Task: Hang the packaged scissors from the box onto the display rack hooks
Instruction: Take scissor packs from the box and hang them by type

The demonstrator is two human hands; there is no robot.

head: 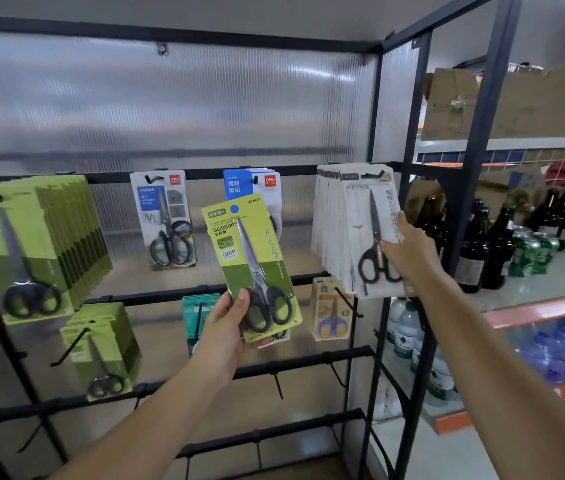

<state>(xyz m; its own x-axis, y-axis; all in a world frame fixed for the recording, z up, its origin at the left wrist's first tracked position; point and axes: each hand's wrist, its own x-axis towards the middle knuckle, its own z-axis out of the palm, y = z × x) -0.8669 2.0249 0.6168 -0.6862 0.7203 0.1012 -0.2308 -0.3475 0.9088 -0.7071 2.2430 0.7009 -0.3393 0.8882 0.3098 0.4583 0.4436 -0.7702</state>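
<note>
My left hand [225, 327] grips the bottom of a green packaged scissors [250, 258] with black handles, held upright in front of the black display rack [274, 367]. My right hand [409, 251] pinches the front white packaged scissors [371, 230] of a thick stack hanging on a hook at the upper right of the rack. A large stack of the same green packs [25, 244] hangs at the far left, and a smaller green stack [101, 348] hangs below it. The box is not in view.
Grey [165, 216] and blue [253, 188] scissor packs hang on the top rail, teal [198, 313] and tan [331, 310] packs on the rail below. Several bare hooks [277, 386] stick out lower down. Dark bottles [495, 247], cans and water bottles fill shelves at the right.
</note>
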